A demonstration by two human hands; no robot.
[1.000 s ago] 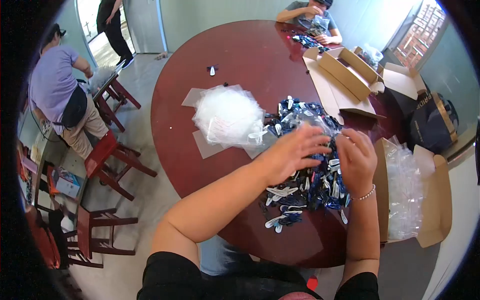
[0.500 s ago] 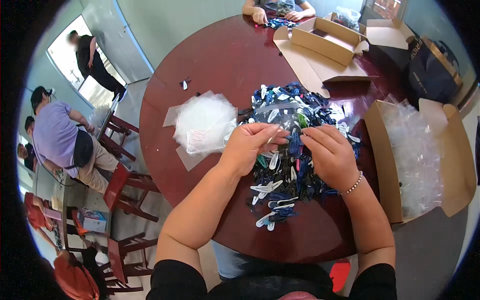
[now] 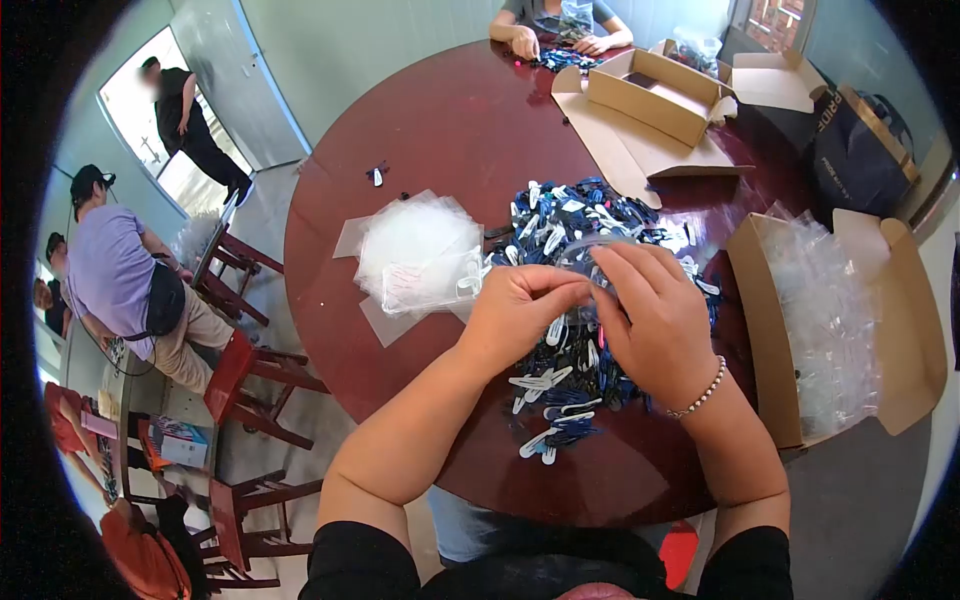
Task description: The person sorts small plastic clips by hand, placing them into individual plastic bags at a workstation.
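A pile of hair clips, mostly dark blue, black and white, lies on the round red-brown table. Above it, my left hand pinches the edge of a clear plastic bag between thumb and fingers. My right hand, with a beaded bracelet at the wrist, is closed on the same bag, its fingers touching the left ones. The hands hide most of the bag and what is in it. Left of the pile lies a stack of flat clear bags.
An open carton with filled clear bags stands at the right. Flattened and open cardboard boxes lie at the back right, by a dark bag. A person's hands work across the table; others are at left beside red stools.
My hands have come together at the bag, the right fingers now over its top. The bag's upper part has tilted and is more covered. The view has shifted slightly.
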